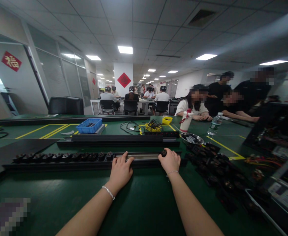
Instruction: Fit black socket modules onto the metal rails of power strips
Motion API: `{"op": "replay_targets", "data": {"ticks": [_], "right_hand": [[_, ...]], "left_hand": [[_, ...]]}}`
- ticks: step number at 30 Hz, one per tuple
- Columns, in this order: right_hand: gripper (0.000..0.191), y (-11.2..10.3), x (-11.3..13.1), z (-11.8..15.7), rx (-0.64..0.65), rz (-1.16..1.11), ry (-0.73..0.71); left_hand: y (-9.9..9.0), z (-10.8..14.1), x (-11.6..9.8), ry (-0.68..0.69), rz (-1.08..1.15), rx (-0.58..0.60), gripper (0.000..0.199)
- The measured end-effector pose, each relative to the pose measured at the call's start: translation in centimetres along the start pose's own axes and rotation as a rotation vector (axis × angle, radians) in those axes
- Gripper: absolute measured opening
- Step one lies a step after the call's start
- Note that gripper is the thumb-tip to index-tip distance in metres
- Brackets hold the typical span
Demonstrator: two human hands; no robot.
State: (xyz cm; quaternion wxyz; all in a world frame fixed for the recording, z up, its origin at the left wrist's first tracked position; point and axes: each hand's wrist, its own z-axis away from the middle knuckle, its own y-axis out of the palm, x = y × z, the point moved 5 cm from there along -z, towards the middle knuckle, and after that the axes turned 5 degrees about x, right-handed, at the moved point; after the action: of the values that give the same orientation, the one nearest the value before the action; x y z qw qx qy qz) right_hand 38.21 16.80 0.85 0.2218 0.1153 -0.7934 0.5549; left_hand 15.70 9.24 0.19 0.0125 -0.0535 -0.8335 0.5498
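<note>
A long black rail (60,166) lies across the bench in front of me, with a pale metal channel (144,155) along its middle. Several small black modules (82,156) with metallic parts on top sit in a row in its left half. My left hand (121,168) rests on the rail beside the rightmost module, fingers apart and stretched out. At the channel's right end, my right hand (171,161) pinches a small black module (163,152) between thumb and fingers. Its underside is hidden, so contact with the channel cannot be told.
A heap of black modules (215,164) lies right of the rail. Behind stand another black rail (116,141), a blue bin (89,126), a metal bowl (192,138), a water bottle (214,124) and a white cup (185,122). People sit across the bench at right.
</note>
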Motion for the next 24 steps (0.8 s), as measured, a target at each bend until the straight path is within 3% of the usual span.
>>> {"op": "replay_targets", "data": {"ticks": [24], "right_hand": [[0.042, -0.91, -0.97, -0.40, 0.007, 0.047, 0.040]], "left_hand": [[-0.39, 0.03, -0.27, -0.017, -0.005, 0.006, 0.040]]}}
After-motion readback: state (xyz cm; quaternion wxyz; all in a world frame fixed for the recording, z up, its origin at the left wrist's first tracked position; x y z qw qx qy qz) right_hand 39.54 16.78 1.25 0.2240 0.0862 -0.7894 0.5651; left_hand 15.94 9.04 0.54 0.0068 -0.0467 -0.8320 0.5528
